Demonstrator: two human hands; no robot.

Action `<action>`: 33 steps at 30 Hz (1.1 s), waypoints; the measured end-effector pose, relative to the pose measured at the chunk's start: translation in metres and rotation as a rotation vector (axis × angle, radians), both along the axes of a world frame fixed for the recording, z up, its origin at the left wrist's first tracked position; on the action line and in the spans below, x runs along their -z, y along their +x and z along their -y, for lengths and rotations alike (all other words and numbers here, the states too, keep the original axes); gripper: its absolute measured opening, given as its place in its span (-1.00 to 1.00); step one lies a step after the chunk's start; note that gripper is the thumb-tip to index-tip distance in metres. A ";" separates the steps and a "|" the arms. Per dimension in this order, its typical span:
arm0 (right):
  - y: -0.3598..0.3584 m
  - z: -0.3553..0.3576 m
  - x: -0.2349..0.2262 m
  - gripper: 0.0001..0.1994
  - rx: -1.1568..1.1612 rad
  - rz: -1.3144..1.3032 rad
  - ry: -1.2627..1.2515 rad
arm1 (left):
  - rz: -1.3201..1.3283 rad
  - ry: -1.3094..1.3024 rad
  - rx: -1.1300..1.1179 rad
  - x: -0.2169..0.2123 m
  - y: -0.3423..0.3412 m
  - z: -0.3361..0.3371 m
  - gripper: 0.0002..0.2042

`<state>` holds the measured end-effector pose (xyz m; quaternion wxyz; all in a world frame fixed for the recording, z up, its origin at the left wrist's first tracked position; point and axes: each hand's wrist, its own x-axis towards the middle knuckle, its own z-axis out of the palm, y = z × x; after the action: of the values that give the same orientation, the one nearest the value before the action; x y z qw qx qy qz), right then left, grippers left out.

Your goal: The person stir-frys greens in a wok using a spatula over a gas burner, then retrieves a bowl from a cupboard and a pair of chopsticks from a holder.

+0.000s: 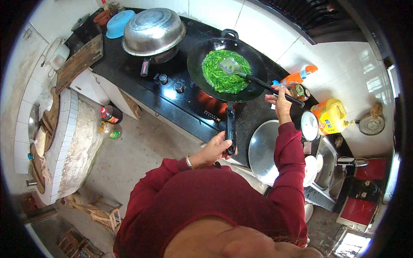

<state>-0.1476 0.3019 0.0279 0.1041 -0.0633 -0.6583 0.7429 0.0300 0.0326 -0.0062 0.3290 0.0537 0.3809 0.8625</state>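
A black wok (196, 64) sits on the right burner of the black gas stove (142, 92), its long handle (231, 124) toward me. My left hand (218, 148) is closed round the end of that handle. Chopped green vegetables (217, 81) lie in the middle of the wok, partly in liquid. In my right hand (282, 103) is the black handle of a spatula (259, 81); its metal blade rests on the greens. A large round metal lid (263, 148) lies on the counter below my right forearm.
An upturned metal basin (155, 28) covers the pot on the left burner. Along the right wall stand an orange spray bottle (297, 77), jars (297, 91) and a yellow oil jug (331, 116). Farther right are white bowls (309, 170) and a sink (328, 163). Bottles (111, 115) stand on the floor.
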 end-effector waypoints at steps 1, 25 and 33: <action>0.000 0.000 0.000 -0.77 0.002 0.001 -0.004 | 0.003 -0.002 -0.001 0.000 -0.001 0.000 -0.62; 0.052 0.012 0.079 -0.60 0.072 -0.028 -1.537 | -0.024 -0.020 -0.029 -0.010 0.004 -0.001 -0.61; 0.074 -0.004 0.040 -0.70 0.075 -0.098 -1.299 | -0.016 0.010 -0.055 -0.011 0.006 -0.001 -0.66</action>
<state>-0.0737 0.3056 -0.0124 0.1003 -0.1021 -0.0671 0.9874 0.0357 0.0338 0.0050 0.3019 0.0521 0.3803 0.8726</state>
